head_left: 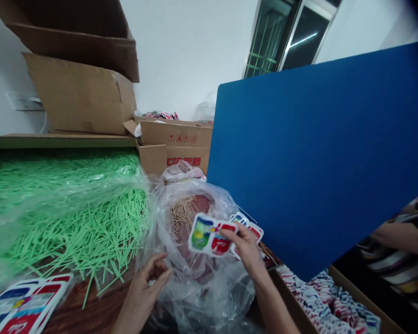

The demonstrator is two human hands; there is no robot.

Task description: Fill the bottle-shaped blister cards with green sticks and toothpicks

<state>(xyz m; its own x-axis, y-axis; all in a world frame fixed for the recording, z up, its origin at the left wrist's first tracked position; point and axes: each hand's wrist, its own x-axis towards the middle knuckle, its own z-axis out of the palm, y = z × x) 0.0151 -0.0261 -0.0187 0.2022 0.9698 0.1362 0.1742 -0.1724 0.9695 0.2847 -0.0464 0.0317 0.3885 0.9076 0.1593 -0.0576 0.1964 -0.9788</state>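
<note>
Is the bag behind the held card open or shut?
The bag is open: its mouth gapes behind the card, showing beige sticks.

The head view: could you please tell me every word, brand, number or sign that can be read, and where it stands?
"C吸管糖": red lettering on the brown carton at the back; slightly blurred.
Four red signs above that lettering: too small to read.
Card in the right hand: white script on red, too blurred to read surely.
Cards at lower left: white script on red, cut off and unclear.
</note>
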